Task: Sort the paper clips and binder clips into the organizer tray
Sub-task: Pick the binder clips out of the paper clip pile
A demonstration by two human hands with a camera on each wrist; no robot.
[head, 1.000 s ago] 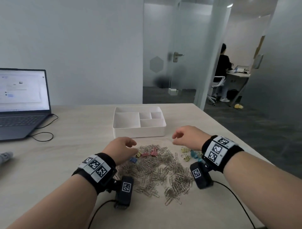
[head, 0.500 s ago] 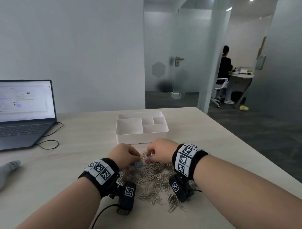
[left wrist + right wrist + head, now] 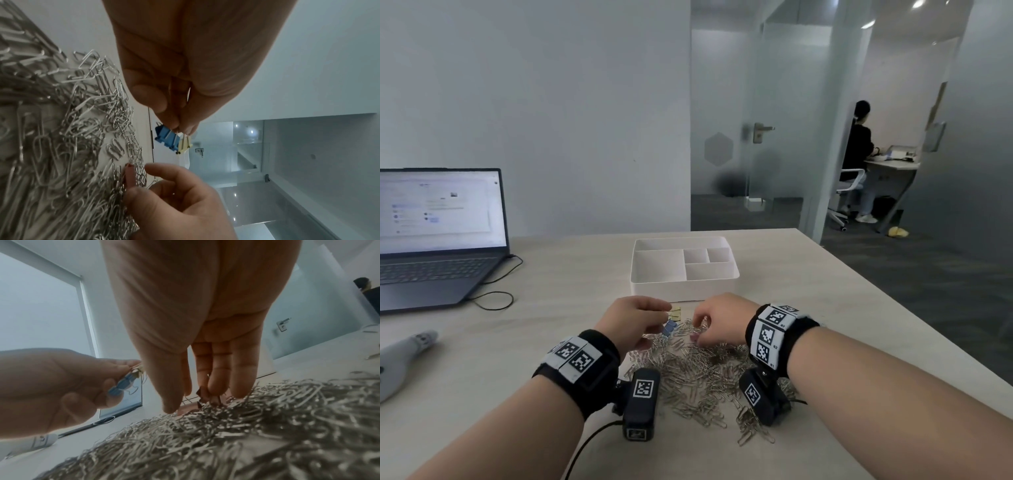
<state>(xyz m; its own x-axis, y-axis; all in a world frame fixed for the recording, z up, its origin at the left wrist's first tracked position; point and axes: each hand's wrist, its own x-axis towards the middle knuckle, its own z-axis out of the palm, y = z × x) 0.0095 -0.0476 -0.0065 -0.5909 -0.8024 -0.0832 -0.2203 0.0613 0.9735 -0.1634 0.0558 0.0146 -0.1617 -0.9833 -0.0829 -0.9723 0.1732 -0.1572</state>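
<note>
Paper clips (image 3: 698, 373) lie in a big silver pile on the table (image 3: 808, 291), just in front of the white organizer tray (image 3: 683, 287). The left hand (image 3: 631, 320) pinches a blue binder clip (image 3: 166, 139) and a yellow binder clip (image 3: 185, 143) above the pile. The right hand (image 3: 722, 322) reaches down with its fingers (image 3: 216, 381) around a pink binder clip (image 3: 130, 175) in the pile.

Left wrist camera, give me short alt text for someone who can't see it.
The left hand pinches the wire handles of a blue binder clip and a yellow binder clip, dangling them above a pale table. Below, the right hand reaches its fingers to a pink binder clip in a heap of silver paper clips.
</note>
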